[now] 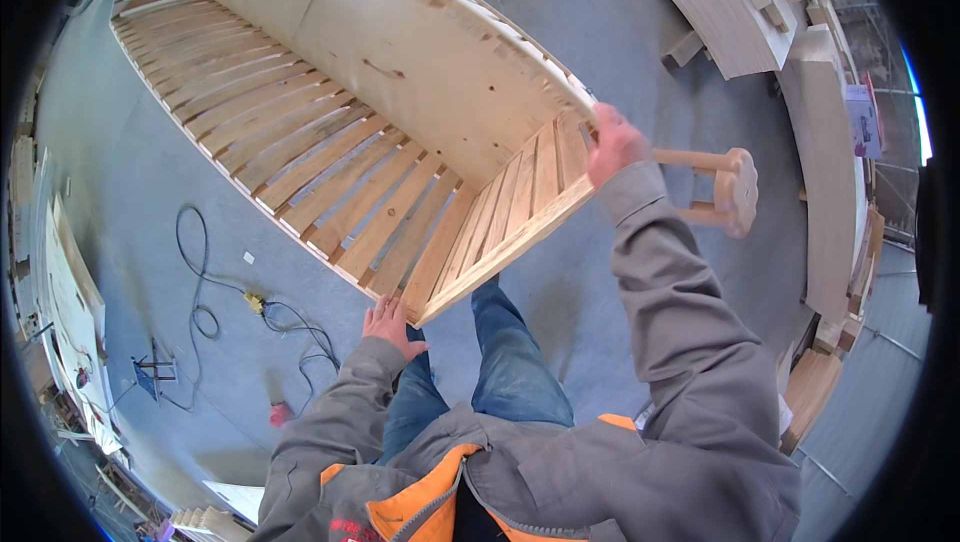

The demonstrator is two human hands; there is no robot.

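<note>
A long wooden crate [375,52] stretches from just before me to the far left, its open inside facing up toward me. One long side is a plywood panel and the other is made of spaced slats [340,177]. Boards close the near end. My right hand [615,145] is wrapped round the crate's right near corner. At the lower near corner, my left hand [392,324] grips the edge, fingers over the wood and thumb toward me. The crate's underside is hidden.
A wooden stool [738,192] with a scalloped top lies on its side by my right arm. Stacked panels [825,182] line the right. A dark cable [200,277] with a yellow connector [254,302] and red plug [280,413] crosses the grey floor at left. Boards [75,322] lie farther left.
</note>
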